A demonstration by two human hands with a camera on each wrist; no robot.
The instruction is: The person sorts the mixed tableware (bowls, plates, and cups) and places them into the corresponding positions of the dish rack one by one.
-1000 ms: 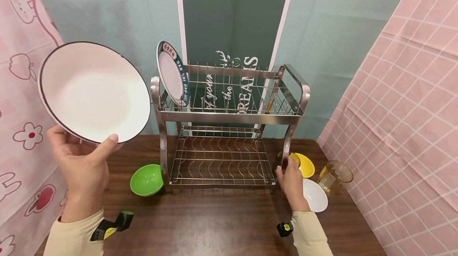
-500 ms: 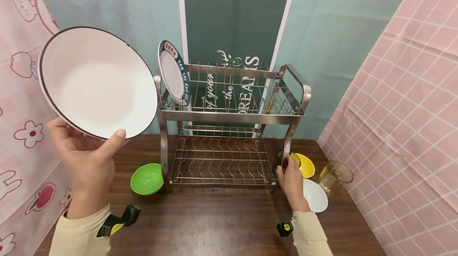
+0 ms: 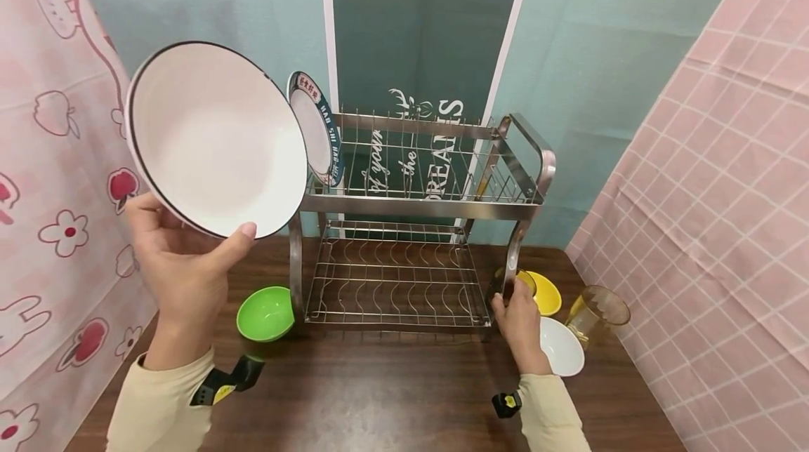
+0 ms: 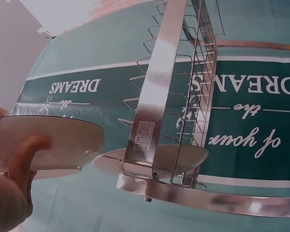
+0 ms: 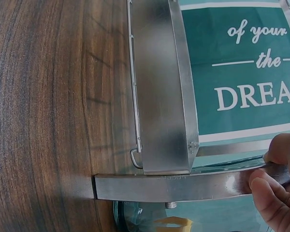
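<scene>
My left hand grips a white plate with a dark rim by its lower edge, thumb on the inner face. The plate is raised and tilted, its right edge overlapping the rack's upper left corner in the head view. Behind it, a plate with a blue lettered border leans upright at the left end of the upper tier of the metal dish rack. In the left wrist view the held plate is seen edge-on, apart from the rack. My right hand holds the rack's right front leg between thumb and fingers.
A green bowl sits by the rack's left leg. On the right stand a yellow bowl, a white bowl and an amber glass. Another dark glass is partly hidden behind the right leg. Curtains hang around the wooden table.
My left hand has carried the white plate rightward and slightly up, toward the rack's upper left end. The right hand stays on the rack leg. The head view has shifted slightly.
</scene>
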